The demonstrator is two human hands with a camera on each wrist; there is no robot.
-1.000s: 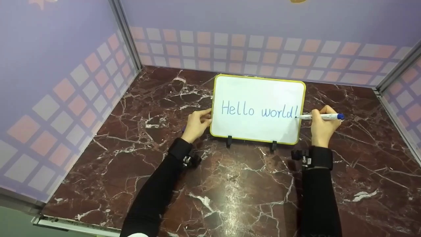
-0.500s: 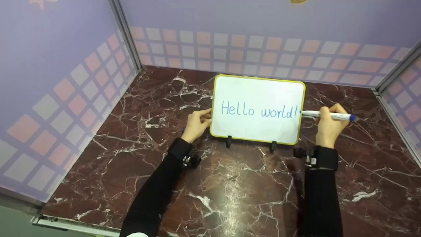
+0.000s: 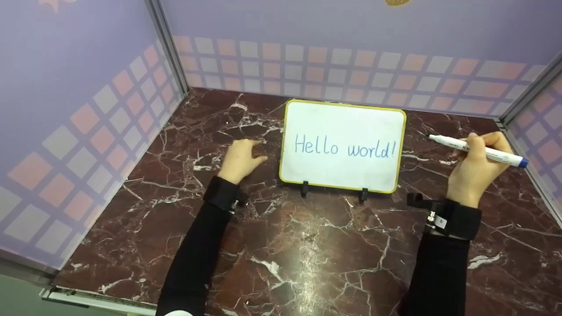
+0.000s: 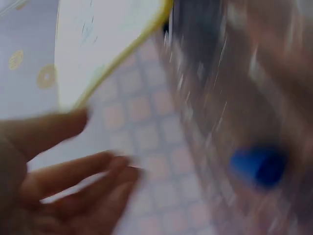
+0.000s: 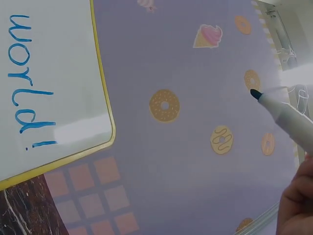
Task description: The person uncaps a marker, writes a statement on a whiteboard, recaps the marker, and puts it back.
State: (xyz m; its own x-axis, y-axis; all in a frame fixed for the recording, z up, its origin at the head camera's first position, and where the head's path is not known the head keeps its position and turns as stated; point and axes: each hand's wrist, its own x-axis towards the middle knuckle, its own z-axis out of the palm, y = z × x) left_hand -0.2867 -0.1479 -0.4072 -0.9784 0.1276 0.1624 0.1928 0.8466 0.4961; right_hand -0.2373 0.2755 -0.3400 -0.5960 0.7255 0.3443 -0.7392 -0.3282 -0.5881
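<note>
A small whiteboard (image 3: 342, 131) with a yellow frame stands tilted on two black feet at the middle of the marble table (image 3: 307, 245). "Hello world!" is written on it in blue. My left hand (image 3: 240, 158) hovers just left of the board with relaxed fingers, touching nothing. My right hand (image 3: 476, 169) is off to the board's right and grips a white marker (image 3: 483, 151) with a blue end, its bare tip pointing left towards the board. The right wrist view shows the board's corner (image 5: 49, 83) and the marker tip (image 5: 274, 105). In the blurred left wrist view, the fingers (image 4: 73, 171) are spread under the board's edge (image 4: 98, 44).
Lilac walls with a checked band close in the table on the left, back and right. A blurred blue thing (image 4: 259, 166) lies on the table in the left wrist view; I cannot tell what it is.
My left hand has let go of the board's left edge and drawn back to the left. My right hand has carried the marker away from the board, rightwards and a little up.
</note>
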